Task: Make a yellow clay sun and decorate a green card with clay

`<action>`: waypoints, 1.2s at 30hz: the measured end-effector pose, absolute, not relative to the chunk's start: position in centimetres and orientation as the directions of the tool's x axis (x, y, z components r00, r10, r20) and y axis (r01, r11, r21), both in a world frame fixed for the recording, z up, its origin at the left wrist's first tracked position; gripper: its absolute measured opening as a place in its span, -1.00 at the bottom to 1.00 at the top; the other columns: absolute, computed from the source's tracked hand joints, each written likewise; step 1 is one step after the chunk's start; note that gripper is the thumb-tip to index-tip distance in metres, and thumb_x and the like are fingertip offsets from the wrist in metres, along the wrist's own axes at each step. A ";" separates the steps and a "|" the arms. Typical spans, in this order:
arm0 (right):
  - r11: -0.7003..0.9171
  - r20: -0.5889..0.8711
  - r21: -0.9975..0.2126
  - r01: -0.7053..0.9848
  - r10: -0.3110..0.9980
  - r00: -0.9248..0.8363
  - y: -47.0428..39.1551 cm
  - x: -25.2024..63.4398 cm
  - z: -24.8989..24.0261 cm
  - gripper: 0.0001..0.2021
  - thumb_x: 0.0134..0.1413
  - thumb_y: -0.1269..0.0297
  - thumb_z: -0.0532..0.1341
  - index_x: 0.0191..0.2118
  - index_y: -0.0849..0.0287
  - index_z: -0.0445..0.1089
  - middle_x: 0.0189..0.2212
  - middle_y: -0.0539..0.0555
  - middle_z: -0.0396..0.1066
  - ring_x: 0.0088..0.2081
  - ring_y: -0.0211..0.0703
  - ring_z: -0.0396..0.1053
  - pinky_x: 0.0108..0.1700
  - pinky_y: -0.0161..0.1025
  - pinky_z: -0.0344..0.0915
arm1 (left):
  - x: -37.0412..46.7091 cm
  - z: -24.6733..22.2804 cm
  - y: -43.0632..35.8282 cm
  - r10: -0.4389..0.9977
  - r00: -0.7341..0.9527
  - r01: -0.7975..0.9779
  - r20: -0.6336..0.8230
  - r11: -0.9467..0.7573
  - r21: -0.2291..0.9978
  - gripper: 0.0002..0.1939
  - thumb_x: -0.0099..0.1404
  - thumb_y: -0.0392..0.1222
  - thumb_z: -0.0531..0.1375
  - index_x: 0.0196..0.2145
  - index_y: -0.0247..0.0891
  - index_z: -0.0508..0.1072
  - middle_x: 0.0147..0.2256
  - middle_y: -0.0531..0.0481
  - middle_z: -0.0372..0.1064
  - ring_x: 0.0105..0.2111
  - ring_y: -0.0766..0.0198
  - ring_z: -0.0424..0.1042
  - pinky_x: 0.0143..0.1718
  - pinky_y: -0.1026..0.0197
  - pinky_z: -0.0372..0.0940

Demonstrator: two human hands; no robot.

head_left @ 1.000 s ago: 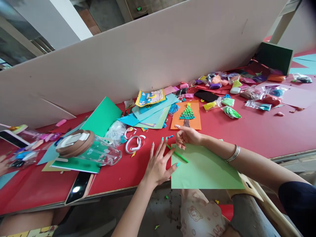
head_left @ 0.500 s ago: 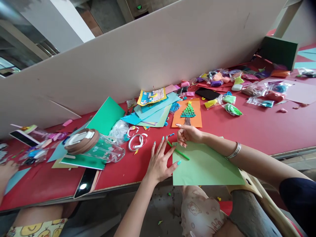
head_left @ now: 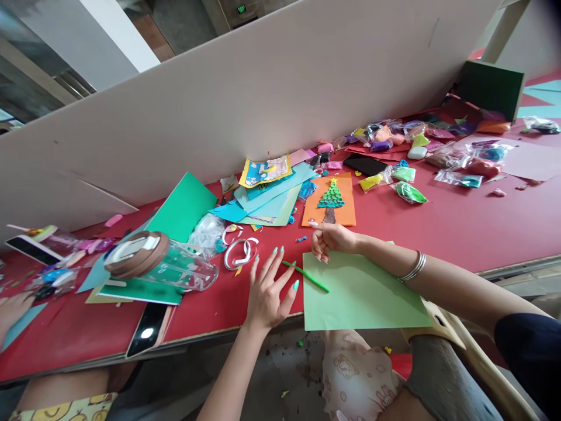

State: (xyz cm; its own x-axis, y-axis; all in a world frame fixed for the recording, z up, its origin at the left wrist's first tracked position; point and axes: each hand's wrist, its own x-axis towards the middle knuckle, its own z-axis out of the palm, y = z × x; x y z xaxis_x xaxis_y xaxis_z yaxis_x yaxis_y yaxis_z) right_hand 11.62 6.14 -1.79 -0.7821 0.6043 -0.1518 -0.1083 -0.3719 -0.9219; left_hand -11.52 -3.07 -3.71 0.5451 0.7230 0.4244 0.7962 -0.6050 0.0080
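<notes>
A thin bright green clay strip lies partly on a light green sheet, its far end reaching past the sheet's left edge onto the red table. My left hand is spread at the left of the sheet, a fingertip near or touching the strip's left end. Above the sheet's upper left part is my right hand, its fingers curled; whether anything is in them cannot be seen. Just beyond it an orange card bears a clay tree in green and blue-green with a yellow star.
A tumbler with a brown lid lies by a green board on the left. Papers, a black phone and clay packets are farther back. Another person's hand shows at far left.
My left hand has moved left, off the sheet's edge. The green strip has shifted left and looks slightly longer and more curved. My right hand has barely moved.
</notes>
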 end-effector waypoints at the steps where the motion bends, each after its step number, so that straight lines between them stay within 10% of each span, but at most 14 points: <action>1: -0.367 -0.151 -0.924 -0.104 0.602 -0.784 6.1 11.6 -1.8 -0.41 0.15 -0.12 -0.06 -0.66 0.26 0.28 -0.67 0.09 0.37 -0.66 -0.27 0.30 -0.55 -0.32 0.24 | -11.5 -3.7 -3.0 0.742 0.550 0.801 0.384 -0.599 0.010 -0.58 0.29 -0.07 -0.04 0.00 -0.22 0.41 0.21 -0.18 0.04 0.19 -0.05 0.07 0.18 -0.20 -0.16; 8: -0.332 -0.132 -0.938 -0.098 0.605 -0.786 6.0 11.4 -1.9 -0.42 0.07 -0.17 0.01 -0.66 0.27 0.30 -0.67 0.07 0.39 -0.67 -0.30 0.30 -0.57 -0.35 0.23 | -10.5 -3.6 -2.4 0.804 0.556 0.825 0.211 -0.564 -0.024 -0.42 0.27 0.12 0.00 0.19 -0.12 0.15 0.29 -0.20 -0.21 0.24 -0.09 -0.07 0.16 -0.31 -0.27; 16: -0.330 -0.134 -0.939 -0.098 0.613 -0.779 6.1 11.5 -2.0 -0.41 0.02 -0.21 0.04 -0.66 0.28 0.30 -0.67 0.09 0.38 -0.68 -0.29 0.31 -0.58 -0.35 0.24 | -10.8 -3.5 -3.2 0.706 0.570 0.774 0.420 -0.633 0.011 -0.58 0.26 -0.03 -0.03 -0.13 -0.28 0.49 0.01 -0.22 0.33 0.06 0.02 0.26 0.16 -0.13 -0.05; 23: -0.297 -0.121 -0.950 -0.093 0.628 -0.769 6.0 11.4 -2.1 -0.41 0.04 -0.18 0.04 -0.65 0.30 0.33 -0.67 0.11 0.39 -0.68 -0.28 0.31 -0.57 -0.35 0.25 | -10.2 -3.4 -2.4 0.756 0.623 0.774 0.200 -0.632 -0.022 -0.39 0.26 0.07 -0.01 0.18 -0.27 0.16 0.22 -0.20 0.02 0.21 -0.01 0.01 0.17 -0.17 -0.07; 36: -0.298 -0.128 -0.951 -0.082 0.620 -0.774 6.0 11.6 -2.1 -0.42 0.05 -0.16 0.04 -0.64 0.30 0.32 -0.65 0.11 0.39 -0.67 -0.29 0.32 -0.56 -0.35 0.25 | -10.6 -3.5 -3.3 0.576 0.625 0.689 0.527 -0.724 -0.026 -0.59 0.22 -0.10 0.01 -0.09 -0.36 0.44 -0.08 -0.23 0.41 0.01 0.00 0.32 0.07 -0.13 0.13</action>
State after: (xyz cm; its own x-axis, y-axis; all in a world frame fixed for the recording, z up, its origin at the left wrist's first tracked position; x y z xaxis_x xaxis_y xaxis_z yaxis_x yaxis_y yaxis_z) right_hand 11.58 5.95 -2.05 -0.7744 0.6197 -0.1275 -0.0816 -0.2977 -0.9511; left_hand -10.57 -3.34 -3.54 0.6246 0.5761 0.5273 0.6894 -0.7239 -0.0257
